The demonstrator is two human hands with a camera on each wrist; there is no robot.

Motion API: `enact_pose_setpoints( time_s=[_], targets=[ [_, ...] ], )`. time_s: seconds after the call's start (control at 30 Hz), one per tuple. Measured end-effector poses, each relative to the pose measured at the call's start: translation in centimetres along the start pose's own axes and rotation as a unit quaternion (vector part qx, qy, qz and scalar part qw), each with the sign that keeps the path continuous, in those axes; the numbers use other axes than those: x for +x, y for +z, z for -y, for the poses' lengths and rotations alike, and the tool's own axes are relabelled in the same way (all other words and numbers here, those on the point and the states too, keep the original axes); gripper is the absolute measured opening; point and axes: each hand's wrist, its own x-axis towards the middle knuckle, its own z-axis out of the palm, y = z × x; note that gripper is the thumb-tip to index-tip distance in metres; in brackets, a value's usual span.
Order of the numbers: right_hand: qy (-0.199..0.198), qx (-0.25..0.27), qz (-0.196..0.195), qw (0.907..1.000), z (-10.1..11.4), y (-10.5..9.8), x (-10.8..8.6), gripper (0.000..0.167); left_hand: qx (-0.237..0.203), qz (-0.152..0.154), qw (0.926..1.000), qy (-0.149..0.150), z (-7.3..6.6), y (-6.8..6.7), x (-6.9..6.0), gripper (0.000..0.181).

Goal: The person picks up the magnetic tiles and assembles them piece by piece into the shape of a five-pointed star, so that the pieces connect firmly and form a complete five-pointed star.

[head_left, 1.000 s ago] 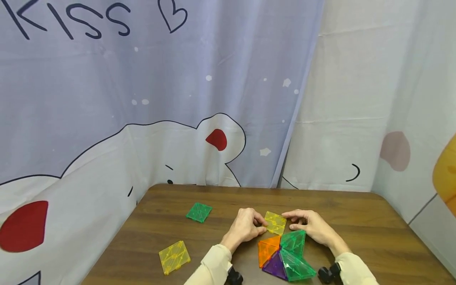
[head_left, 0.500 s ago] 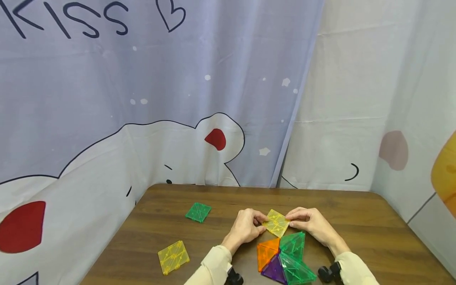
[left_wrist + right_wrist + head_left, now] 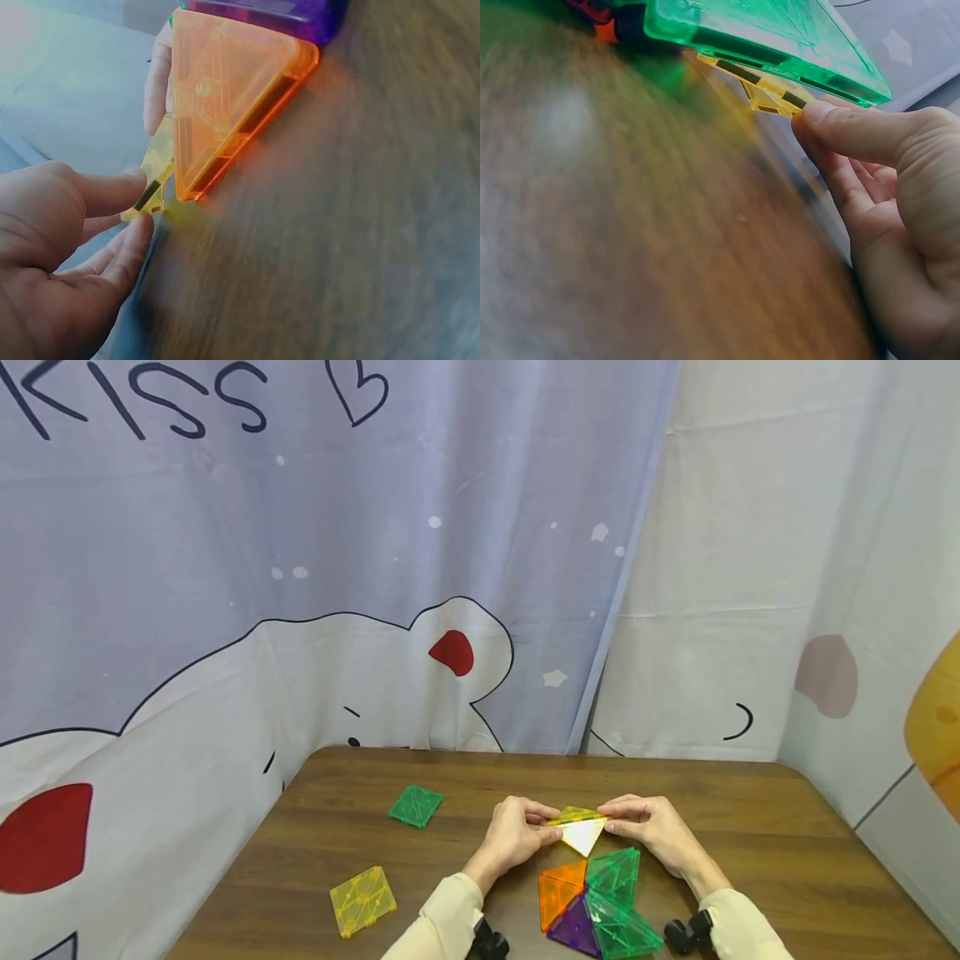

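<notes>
Between thumb and fingers, my left hand [image 3: 517, 835] pinches one corner of a translucent yellow magnetic tile piece [image 3: 583, 837]. The opposite corner is pinched by my right hand [image 3: 656, 831]. This piece is bent across its diagonal, its near triangular half shining bright with glare. Just nearer than it sits a joined cluster: an orange triangle tile [image 3: 561, 891], a purple triangle tile [image 3: 576, 928] and green triangle tiles [image 3: 621, 927]. In the left wrist view the orange tile [image 3: 232, 97] partly covers the yellow piece; in the right wrist view a green tile [image 3: 772, 45] does.
A flat green square tile [image 3: 416, 807] lies at the back left of the brown wooden table [image 3: 697, 789]. Nearer, on the left, is another yellow square tile [image 3: 363, 902]. A printed curtain [image 3: 420, 552] hangs behind the table.
The yellow piece was flat between my fingers; now it has folded along its diagonal, its near half catching the light. My right hand has closed in on its corner. The cluster stays put.
</notes>
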Motion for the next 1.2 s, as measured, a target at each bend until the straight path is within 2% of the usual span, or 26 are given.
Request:
enact_pose_setpoints(
  time_s=[0.2,0.33,0.4,0.5,0.57,0.7,0.77,0.87,1.2],
  targets=[
    [0.007,0.012,0.0,0.9999,-0.04,-0.01,0.02,0.028,-0.073,-0.013,0.9971,-0.017,-0.03,0.06,-0.13,0.026],
    [0.007,0.022,0.003,0.9997,-0.06,-0.14,-0.03,0.031,-0.081,-0.017,0.9964,-0.016,-0.06,-0.02,-0.16,0.024],
    [0.01,0.028,0.003,0.9995,-0.05,-0.16,-0.06,0.031,-0.096,-0.009,0.9951,-0.021,-0.13,-0.06,-0.16,0.024],
    [0.016,0.04,0.004,0.9991,-0.02,-0.15,-0.12,0.032,-0.138,0.005,0.99,-0.028,-0.14,-0.06,-0.13,0.022],
    [0.019,0.051,0.005,0.9985,0.04,-0.13,-0.15,0.033,-0.175,0.015,0.9838,-0.036,-0.13,-0.04,-0.12,0.022],
    [0.028,0.081,0.014,0.9962,0.11,-0.09,-0.17,0.037,-0.217,0.014,0.9748,-0.051,-0.04,-0.04,-0.11,0.024],
    [0.032,0.097,0.019,0.9946,0.12,-0.07,-0.19,0.038,-0.23,0.01,0.9714,-0.059,0.02,-0.02,-0.1,0.025],
    [0.036,0.112,0.025,0.9928,0.11,-0.05,-0.18,0.039,-0.235,0.006,0.9703,-0.059,0.15,0.03,-0.07,0.024],
    [0.036,0.119,0.041,0.9913,0.13,-0.13,-0.26,0.039,-0.266,0.01,0.9622,-0.059,0.58,0.01,0.02,0.026]
  ],
)
